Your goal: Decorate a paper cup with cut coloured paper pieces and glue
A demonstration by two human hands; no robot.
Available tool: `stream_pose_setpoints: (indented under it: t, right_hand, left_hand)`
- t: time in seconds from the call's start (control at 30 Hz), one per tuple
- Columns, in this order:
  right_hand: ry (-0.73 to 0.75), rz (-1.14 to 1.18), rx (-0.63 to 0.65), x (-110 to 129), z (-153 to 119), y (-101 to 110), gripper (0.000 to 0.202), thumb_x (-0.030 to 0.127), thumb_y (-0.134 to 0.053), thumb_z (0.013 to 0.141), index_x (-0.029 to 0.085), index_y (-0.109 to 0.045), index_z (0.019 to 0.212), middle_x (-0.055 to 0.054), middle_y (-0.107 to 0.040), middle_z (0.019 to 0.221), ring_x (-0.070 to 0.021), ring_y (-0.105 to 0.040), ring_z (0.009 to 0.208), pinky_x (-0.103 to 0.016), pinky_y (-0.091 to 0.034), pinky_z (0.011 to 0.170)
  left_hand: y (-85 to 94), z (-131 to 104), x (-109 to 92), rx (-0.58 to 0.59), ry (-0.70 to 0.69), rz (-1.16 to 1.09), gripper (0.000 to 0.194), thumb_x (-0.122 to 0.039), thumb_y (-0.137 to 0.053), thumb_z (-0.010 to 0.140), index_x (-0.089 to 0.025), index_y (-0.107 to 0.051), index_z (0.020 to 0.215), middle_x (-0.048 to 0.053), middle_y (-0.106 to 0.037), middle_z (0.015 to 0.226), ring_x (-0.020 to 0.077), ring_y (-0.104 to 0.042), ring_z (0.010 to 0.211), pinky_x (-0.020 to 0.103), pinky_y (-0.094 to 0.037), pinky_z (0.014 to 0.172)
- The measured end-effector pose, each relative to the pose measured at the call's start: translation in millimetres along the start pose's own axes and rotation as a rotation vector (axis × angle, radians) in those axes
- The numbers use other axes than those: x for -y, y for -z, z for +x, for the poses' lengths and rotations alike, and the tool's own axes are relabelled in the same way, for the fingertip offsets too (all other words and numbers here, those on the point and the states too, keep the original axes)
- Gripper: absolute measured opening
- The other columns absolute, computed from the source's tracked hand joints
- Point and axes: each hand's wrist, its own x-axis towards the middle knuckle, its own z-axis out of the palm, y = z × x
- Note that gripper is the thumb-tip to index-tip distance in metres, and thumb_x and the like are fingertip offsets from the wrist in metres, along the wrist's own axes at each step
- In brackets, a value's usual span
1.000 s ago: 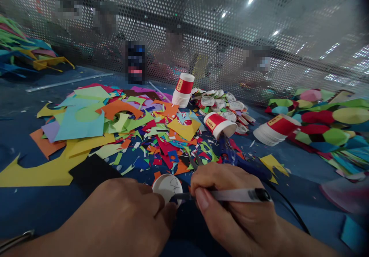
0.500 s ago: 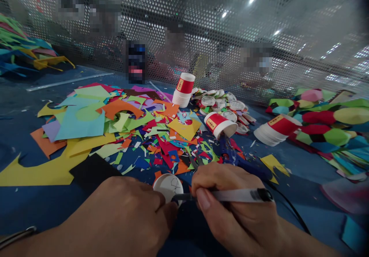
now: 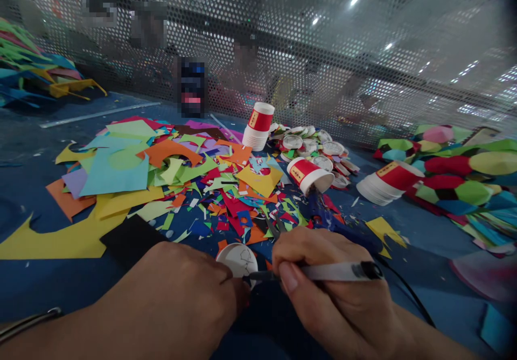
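Observation:
A small white disc (image 3: 238,259) with thin black lines drawn on it lies at the bottom centre, its lower left edge pinched in my left hand (image 3: 181,295). My right hand (image 3: 331,290) is closed round a pen (image 3: 333,272) with a translucent barrel and black end. The pen's tip points left and meets the lower right part of the disc, close to my left thumb. Behind my right hand are the blades of scissors (image 3: 275,225) and a blue glue gun (image 3: 343,232) with a black cord.
Coloured paper scraps (image 3: 117,166) cover the left and middle. Behind stand stacked cups (image 3: 258,126) beside a pile of round discs (image 3: 307,146). A tipped cup (image 3: 309,176), more stacked cups (image 3: 388,182) and colourful paper shapes (image 3: 456,180) lie right. Perforated metal screen (image 3: 283,53) at the back.
More black lines show on the disc. The pen tip and both hands have shifted very slightly; each hand keeps its hold. The whole view has moved a little.

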Motion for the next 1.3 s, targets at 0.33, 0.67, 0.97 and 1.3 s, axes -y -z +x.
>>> stream_pose_setpoints:
  t: [0.33,0.67,0.97,1.3]
  right_hand:
    - [0.005,-0.028,-0.038,1.9,3.3,2.1,0.019,0.005,-0.046,0.081,0.022,-0.055,0.079,0.006,-0.058,0.058,-0.0073,-0.052,0.046,-0.02,-0.041,0.045]
    - [0.004,-0.031,-0.033,3.0,3.2,0.8,0.021,0.004,-0.045,0.083,0.023,-0.055,0.082,0.005,-0.061,0.062,-0.0082,-0.055,0.048,-0.021,-0.043,0.048]
    - [-0.05,-0.032,-0.01,5.0,2.9,4.3,0.018,0.007,-0.045,0.083,0.021,-0.054,0.076,0.007,-0.058,0.059,-0.0063,-0.055,0.048,-0.018,-0.042,0.048]
    - [-0.073,-0.032,-0.026,4.5,3.1,3.6,0.019,0.009,-0.044,0.084,0.021,-0.054,0.073,0.006,-0.058,0.057,-0.0066,-0.055,0.046,-0.019,-0.041,0.046]
  left_hand:
    - [7.2,5.2,-1.7,0.079,0.021,0.022,0.016,-0.012,-0.061,0.077,-0.024,-0.068,0.085,-0.003,-0.075,0.077,0.0194,-0.069,0.059,0.027,-0.037,0.047]
    - [20.8,8.3,-5.6,0.216,0.068,-0.022,0.017,-0.012,-0.058,0.082,-0.023,-0.07,0.089,-0.001,-0.077,0.085,0.0185,-0.072,0.068,0.025,-0.043,0.054]
    - [16.2,8.1,-2.0,0.19,0.084,-0.139,0.016,-0.016,-0.058,0.083,-0.023,-0.072,0.087,0.003,-0.077,0.08,0.0193,-0.07,0.066,0.026,-0.041,0.055]
    - [22.1,4.9,12.7,0.109,0.28,-0.552,0.022,-0.024,-0.053,0.084,-0.03,-0.074,0.083,-0.005,-0.073,0.072,0.0123,-0.062,0.059,0.021,-0.038,0.052]
